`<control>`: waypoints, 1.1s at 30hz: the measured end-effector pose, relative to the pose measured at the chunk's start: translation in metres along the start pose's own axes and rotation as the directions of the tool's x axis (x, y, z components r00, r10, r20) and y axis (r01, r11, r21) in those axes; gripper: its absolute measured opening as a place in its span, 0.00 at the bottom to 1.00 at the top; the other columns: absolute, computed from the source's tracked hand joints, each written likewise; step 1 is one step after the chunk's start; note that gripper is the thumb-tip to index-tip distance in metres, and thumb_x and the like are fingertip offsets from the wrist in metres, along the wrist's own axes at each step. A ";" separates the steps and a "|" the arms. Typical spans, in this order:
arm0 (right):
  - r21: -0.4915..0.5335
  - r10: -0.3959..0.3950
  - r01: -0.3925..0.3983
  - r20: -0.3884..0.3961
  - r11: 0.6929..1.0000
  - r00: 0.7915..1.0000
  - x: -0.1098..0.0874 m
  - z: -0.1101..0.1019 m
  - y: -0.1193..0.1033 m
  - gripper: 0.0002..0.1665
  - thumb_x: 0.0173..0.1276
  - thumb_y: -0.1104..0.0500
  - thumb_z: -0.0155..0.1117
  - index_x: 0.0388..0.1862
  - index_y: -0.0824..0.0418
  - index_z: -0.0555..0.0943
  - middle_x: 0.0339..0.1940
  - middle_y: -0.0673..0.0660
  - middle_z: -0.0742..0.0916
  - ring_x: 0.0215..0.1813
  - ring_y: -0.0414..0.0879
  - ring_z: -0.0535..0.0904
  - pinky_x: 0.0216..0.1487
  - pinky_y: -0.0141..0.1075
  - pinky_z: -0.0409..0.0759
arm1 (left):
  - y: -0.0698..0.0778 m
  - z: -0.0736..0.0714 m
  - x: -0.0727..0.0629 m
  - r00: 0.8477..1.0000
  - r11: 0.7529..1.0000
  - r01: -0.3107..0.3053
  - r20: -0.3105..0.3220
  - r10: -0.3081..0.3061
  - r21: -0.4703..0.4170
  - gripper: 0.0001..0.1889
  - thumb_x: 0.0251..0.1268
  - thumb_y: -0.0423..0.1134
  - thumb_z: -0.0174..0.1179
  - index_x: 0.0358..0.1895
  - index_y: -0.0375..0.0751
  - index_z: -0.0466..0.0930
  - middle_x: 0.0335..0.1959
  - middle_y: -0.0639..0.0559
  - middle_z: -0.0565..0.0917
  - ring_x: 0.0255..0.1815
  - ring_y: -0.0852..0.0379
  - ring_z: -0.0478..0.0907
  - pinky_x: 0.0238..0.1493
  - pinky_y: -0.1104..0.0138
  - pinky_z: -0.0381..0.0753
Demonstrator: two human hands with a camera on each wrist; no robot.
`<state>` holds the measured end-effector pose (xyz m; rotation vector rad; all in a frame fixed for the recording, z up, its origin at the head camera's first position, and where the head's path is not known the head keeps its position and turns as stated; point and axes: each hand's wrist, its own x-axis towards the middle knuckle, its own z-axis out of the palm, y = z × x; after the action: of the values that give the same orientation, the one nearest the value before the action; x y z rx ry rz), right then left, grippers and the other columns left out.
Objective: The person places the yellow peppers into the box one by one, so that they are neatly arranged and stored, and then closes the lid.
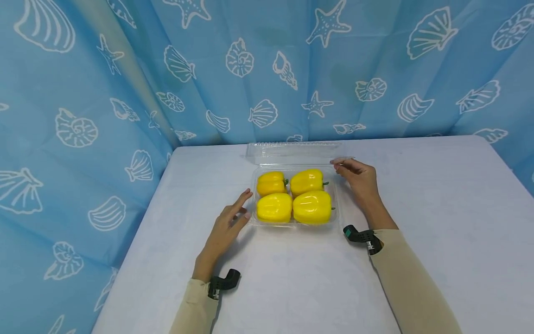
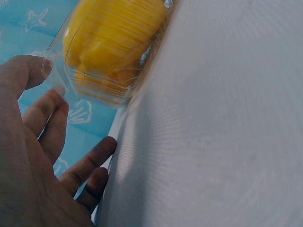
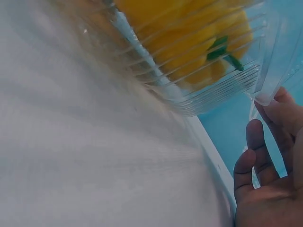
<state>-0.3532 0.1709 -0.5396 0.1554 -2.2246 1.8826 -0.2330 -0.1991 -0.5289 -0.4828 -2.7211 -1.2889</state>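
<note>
Several yellow bell peppers (image 1: 312, 207) with green stems sit in two rows inside a clear plastic clamshell box (image 1: 273, 225). Its hinged lid (image 1: 295, 150) is folded back toward the curtain. At the lid's right corner, beside the hinge, my right hand (image 1: 359, 180) pinches the clear edge between thumb and forefinger. My left hand (image 1: 225, 227) is at the box's left side, thumb and forefinger apart with their tips at the rim. In the left wrist view, those fingertips meet the plastic corner, and the other fingers (image 2: 90, 165) stay spread away from it.
A white cloth covers the table (image 1: 438, 208). Behind it and along the left hangs a blue curtain (image 1: 267, 83) with white shell and starfish prints. The box lies close to the table's back edge. Each wrist wears a black camera mount (image 1: 225, 280).
</note>
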 end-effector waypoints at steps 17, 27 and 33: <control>0.045 -0.015 0.013 0.054 0.999 0.998 -0.021 -0.007 -0.026 0.19 0.76 0.56 0.60 0.57 0.68 0.83 0.55 0.56 0.87 0.50 0.41 0.79 0.52 0.31 0.78 | 0.001 0.001 -0.004 0.997 0.997 0.071 -0.028 -0.071 -0.019 0.30 0.77 0.51 0.53 0.78 0.62 0.59 0.61 0.49 0.79 0.58 0.49 0.73 0.57 0.48 0.73; 0.015 -0.034 0.032 0.156 0.999 0.987 -0.029 -0.010 -0.004 0.25 0.77 0.50 0.59 0.69 0.58 0.76 0.64 0.56 0.80 0.51 0.44 0.78 0.48 0.29 0.77 | 0.003 -0.004 -0.005 0.997 0.996 0.079 -0.019 -0.080 -0.042 0.30 0.77 0.52 0.53 0.78 0.64 0.59 0.59 0.50 0.79 0.56 0.50 0.72 0.56 0.49 0.72; -0.033 -0.024 0.033 0.240 0.999 0.970 -0.042 -0.020 -0.008 0.30 0.76 0.53 0.60 0.75 0.53 0.71 0.64 0.60 0.79 0.52 0.43 0.79 0.49 0.27 0.79 | 0.000 0.001 -0.002 0.998 0.998 0.067 -0.008 -0.067 -0.018 0.28 0.78 0.53 0.50 0.78 0.69 0.58 0.65 0.54 0.76 0.57 0.52 0.72 0.55 0.51 0.73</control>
<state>-0.3089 0.1861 -0.5386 0.4278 -2.3941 1.8950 -0.2310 -0.1986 -0.5295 -0.3890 -2.7432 -1.3284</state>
